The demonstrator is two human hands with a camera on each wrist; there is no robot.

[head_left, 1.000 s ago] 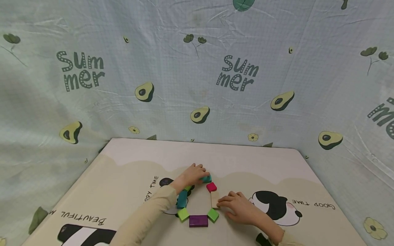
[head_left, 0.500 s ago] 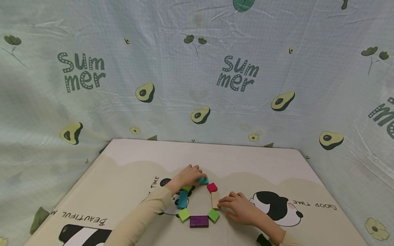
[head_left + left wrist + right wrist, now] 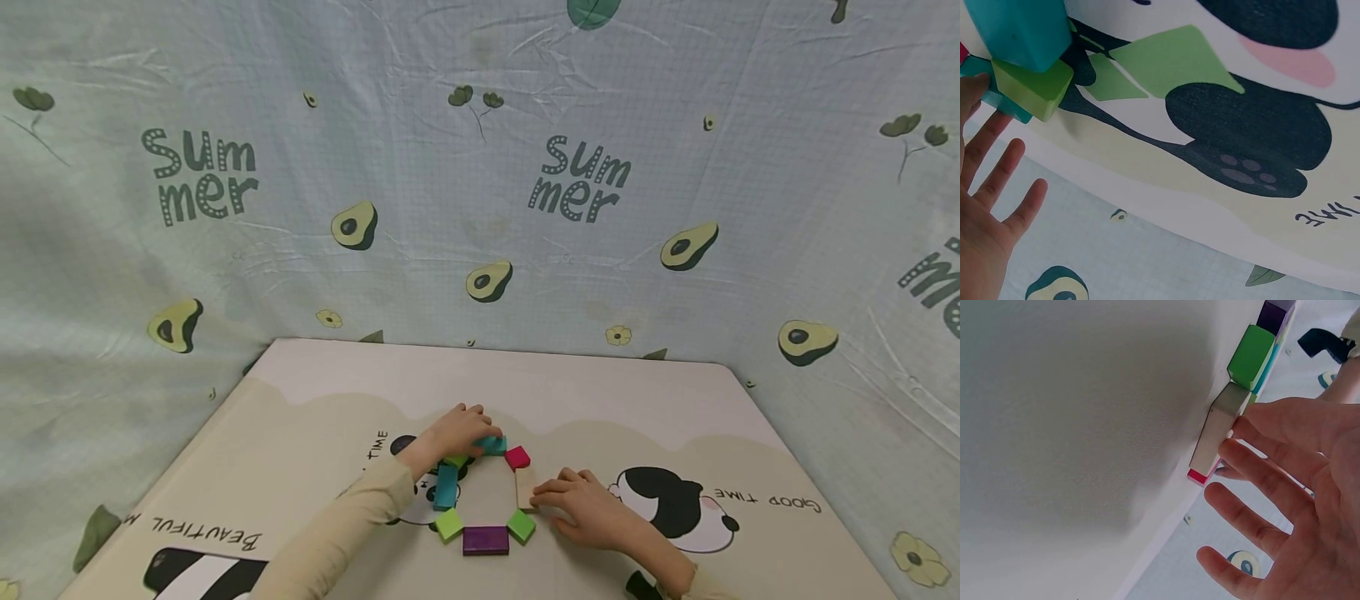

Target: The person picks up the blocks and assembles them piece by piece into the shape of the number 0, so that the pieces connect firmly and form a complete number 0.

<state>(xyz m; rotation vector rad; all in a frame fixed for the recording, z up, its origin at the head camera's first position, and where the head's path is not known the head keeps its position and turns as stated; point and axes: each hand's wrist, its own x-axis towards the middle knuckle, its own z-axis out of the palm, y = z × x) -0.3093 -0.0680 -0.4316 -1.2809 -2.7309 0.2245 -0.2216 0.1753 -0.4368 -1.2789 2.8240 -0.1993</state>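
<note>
On the table, small blocks form a ring. My left hand (image 3: 454, 432) pinches a teal block (image 3: 493, 446) at the ring's far side; in the left wrist view its outer fingers are spread. To the right of that block lies a red one (image 3: 517, 457). My right hand (image 3: 583, 507) touches the outer side of a plain wooden block (image 3: 524, 488) with its fingertips, fingers loosely extended. A purple block (image 3: 485, 541) lies nearest, between a lime block (image 3: 449, 526) and a green block (image 3: 521, 526). A blue block (image 3: 446, 487) forms the left side, and another lime block (image 3: 455, 459) is partly hidden by the left forearm.
The table (image 3: 637, 392) carries printed panda and dog pictures and lettering. Behind and beside it hangs a pale curtain (image 3: 420, 167) with avocado prints. A dark strap (image 3: 1325, 345) shows near a sleeve in the right wrist view.
My left hand has shifted the teal block a little left and nearer, beside the red block. The right hand stays at the wooden block.
</note>
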